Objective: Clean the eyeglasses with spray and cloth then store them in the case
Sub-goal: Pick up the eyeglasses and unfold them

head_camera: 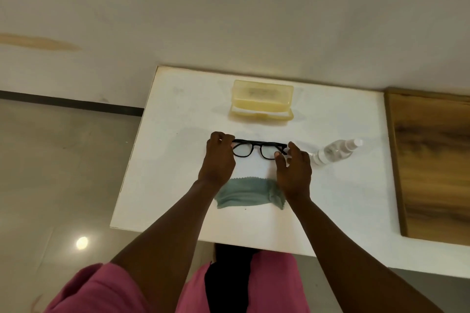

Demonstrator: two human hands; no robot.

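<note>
A teal microfibre cloth (248, 193) lies nearest on the white table (330, 211), partly under both wrists. Beyond it, the left hand (218, 159) and right hand (293, 171) pinch the black eyeglasses (256, 148) by the ends. A clear spray bottle (335, 151) lies just right. Farthest, the yellow case (262, 103) stands open, with only a white lining showing inside.
</note>
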